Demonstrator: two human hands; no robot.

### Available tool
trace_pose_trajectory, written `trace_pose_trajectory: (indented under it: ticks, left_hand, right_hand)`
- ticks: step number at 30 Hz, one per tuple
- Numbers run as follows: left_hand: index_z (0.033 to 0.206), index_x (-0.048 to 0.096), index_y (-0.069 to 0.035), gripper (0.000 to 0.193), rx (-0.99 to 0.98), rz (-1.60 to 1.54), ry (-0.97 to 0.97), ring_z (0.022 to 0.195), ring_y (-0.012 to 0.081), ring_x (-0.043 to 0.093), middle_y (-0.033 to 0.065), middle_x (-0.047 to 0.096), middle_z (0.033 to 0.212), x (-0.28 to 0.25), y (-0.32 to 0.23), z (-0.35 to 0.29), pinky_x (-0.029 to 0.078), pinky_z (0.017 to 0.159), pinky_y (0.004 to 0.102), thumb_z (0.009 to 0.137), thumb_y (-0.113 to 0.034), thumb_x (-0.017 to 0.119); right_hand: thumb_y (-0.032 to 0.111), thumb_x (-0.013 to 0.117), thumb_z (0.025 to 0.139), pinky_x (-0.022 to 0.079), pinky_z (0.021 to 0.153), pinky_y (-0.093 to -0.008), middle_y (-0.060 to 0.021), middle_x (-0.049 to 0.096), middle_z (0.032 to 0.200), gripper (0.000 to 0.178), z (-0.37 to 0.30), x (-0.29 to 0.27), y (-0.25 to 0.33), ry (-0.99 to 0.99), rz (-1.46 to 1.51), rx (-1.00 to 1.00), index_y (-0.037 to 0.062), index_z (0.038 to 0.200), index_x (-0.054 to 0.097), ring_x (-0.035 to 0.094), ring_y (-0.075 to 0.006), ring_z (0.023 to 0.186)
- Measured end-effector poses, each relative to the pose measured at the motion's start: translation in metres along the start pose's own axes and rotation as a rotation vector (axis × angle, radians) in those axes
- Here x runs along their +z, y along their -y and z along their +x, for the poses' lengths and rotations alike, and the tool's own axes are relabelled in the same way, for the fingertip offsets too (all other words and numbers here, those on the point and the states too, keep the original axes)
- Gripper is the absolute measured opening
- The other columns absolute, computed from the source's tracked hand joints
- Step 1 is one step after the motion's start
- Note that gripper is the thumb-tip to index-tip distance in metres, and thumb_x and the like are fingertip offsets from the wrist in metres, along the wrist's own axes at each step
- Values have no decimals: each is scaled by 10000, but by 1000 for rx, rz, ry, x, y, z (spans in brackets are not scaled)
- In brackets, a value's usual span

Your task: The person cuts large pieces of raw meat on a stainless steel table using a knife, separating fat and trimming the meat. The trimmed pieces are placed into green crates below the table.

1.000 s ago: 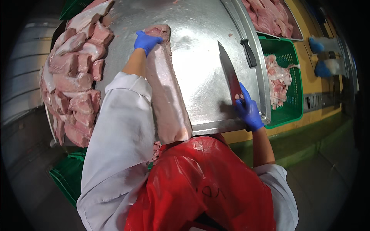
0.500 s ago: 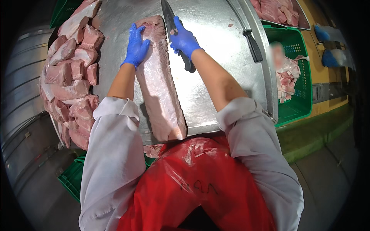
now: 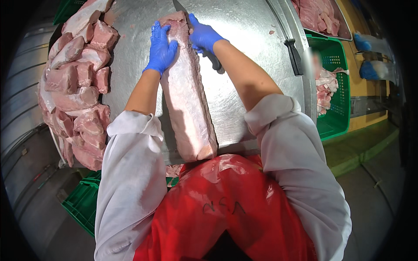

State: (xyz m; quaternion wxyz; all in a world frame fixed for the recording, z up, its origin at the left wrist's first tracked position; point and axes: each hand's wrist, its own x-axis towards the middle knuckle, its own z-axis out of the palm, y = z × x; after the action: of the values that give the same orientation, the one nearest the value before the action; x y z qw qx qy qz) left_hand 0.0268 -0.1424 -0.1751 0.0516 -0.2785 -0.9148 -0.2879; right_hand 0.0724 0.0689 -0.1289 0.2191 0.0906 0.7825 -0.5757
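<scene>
A long slab of pale pink meat, covered with whitish fat, lies lengthwise on the metal table, its near end close to my red apron. My left hand, in a blue glove, rests on the far part of the slab with its fingers stretched out. My right hand, also blue-gloved, is closed around a knife with a black handle. The knife's blade points away and slightly left, beside the slab's far right corner. Whether the edge is cutting into the meat is hard to see.
Many cut meat pieces are heaped along the table's left side. A second black-handled knife lies at the right. Beyond the table edge stand a green crate with trimmings and a metal tray of meat. Another green crate sits lower left.
The knife has turned a little, its tip now angled further left toward the slab's far end. My right hand has moved slightly left and away. My left hand stays on the meat.
</scene>
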Motion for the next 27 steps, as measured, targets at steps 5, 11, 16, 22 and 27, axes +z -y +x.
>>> trace_pose_trajectory:
  ticks: [5,11,16,22,27]
  left_hand:
    - [1459,425,-23,632,-126,13,-50,1518,510,161,355,163,1626,-3,-5,-8,163,1250,511,894,-247,600]
    - [1460,424,-3,605,-56,44,-27,1521,504,156,363,154,1624,1,-8,3,176,1250,492,912,-216,570]
    - [1378,502,3,544,-219,73,-127,1507,493,209,354,206,1613,7,7,18,206,1243,490,887,-219,579]
    - [1343,526,1,521,-176,176,-121,1519,485,179,331,167,1636,-6,-22,-6,187,1229,564,872,-216,572]
    - [1389,497,-47,709,-192,57,83,1526,525,94,314,106,1654,-24,-106,-141,131,1217,631,749,-277,698]
  right_hand:
    - [210,352,1070,559,547,-386,-174,635,744,655,-83,32,-37,107,-58,6,218,1642,31,594,-219,524]
    - [127,415,962,581,713,-433,-254,705,1056,781,-35,10,7,85,-168,110,225,1645,50,698,-304,785]
    - [129,404,991,581,739,-428,-247,711,1063,757,-88,33,-36,224,-49,85,208,1645,31,704,-288,768]
    - [73,480,964,526,509,-329,-120,623,753,815,-124,42,-33,116,44,92,274,1651,90,547,-155,532]
    - [152,496,1018,508,469,-329,-110,615,714,764,-91,45,-43,92,41,100,303,1647,89,537,-154,490]
